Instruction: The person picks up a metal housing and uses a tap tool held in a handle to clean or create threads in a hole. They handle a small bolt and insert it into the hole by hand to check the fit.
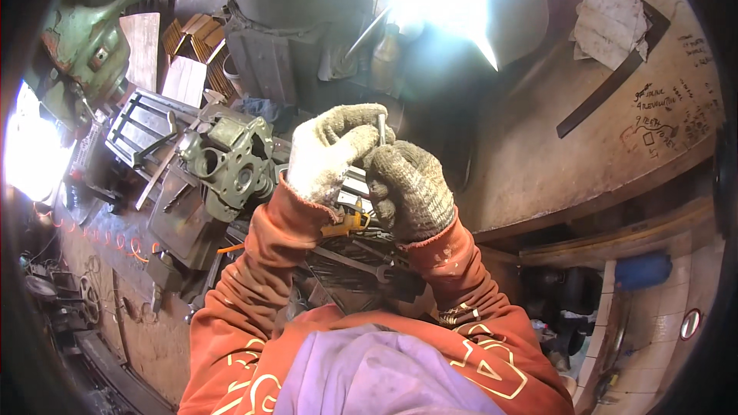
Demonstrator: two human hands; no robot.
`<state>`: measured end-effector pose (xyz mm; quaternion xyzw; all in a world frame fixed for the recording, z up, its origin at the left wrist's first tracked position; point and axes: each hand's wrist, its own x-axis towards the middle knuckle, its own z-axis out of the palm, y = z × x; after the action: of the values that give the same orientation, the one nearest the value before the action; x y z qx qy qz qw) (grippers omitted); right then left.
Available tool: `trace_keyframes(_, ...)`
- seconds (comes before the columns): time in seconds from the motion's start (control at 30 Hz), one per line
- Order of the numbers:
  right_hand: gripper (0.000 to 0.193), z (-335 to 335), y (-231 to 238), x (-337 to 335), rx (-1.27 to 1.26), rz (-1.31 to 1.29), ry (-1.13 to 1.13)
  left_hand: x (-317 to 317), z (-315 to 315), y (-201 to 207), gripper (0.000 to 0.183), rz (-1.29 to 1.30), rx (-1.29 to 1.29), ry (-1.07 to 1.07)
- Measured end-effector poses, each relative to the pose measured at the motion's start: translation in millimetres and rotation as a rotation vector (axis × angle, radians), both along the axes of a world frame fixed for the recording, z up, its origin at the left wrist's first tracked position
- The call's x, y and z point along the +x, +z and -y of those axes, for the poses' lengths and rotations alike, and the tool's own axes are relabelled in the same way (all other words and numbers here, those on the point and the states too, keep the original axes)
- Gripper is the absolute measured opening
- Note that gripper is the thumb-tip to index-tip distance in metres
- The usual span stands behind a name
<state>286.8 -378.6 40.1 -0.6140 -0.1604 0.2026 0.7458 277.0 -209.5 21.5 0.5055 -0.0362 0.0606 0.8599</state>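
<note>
In front of my chest both gloved hands meet around a short, slim metal rod (382,129) that stands nearly upright. My left hand (329,147), in a pale knitted glove, is closed, with its forefinger and thumb at the rod's upper part. My right hand (413,183), in a dirtier knitted glove, has its fingers curled in at the rod's lower end, which they hide. Just below the hands lies a yellow tool part (347,224). Left of them sits a grey-green cast metal housing (232,160) with round bores.
A green machine (92,42) stands at the upper left beside a slatted metal vise-like fixture (142,129). Below my hands lies an open-ended wrench (377,270) among other tools. On the right, a board (530,177) carries stained papers (611,21) and a dark strip (607,92). Bright glare hides the top centre.
</note>
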Motion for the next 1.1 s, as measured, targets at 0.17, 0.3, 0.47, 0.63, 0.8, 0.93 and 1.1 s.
trace_keyframes(0.17,0.018,-5,-2,3,-0.051,-0.032,-0.031,3,-3,-1,0.033,0.022,0.022,0.006)
trace_keyframes(0.3,0.018,-7,-2,4,-0.047,-0.011,-0.032,2,-5,2,0.032,-0.005,0.038,0.004)
trace_keyframes(0.47,0.018,-6,-5,6,-0.050,-0.061,-0.032,4,-5,1,0.031,-0.024,0.020,-0.013)
trace_keyframes(0.63,0.018,-6,-4,5,-0.044,-0.105,-0.033,4,-6,0,0.031,-0.037,0.023,-0.007)
trace_keyframes(0.8,0.017,-6,-18,7,-0.104,0.186,-0.060,3,-4,-6,0.032,-0.024,-0.019,-0.005)
trace_keyframes(0.93,0.015,-7,-14,6,0.016,-0.056,-0.071,2,-4,-9,0.032,-0.002,0.018,0.009)
trace_keyframes(1.1,0.015,-8,-14,4,0.023,-0.055,-0.085,1,-3,-10,0.032,-0.009,0.015,0.018)
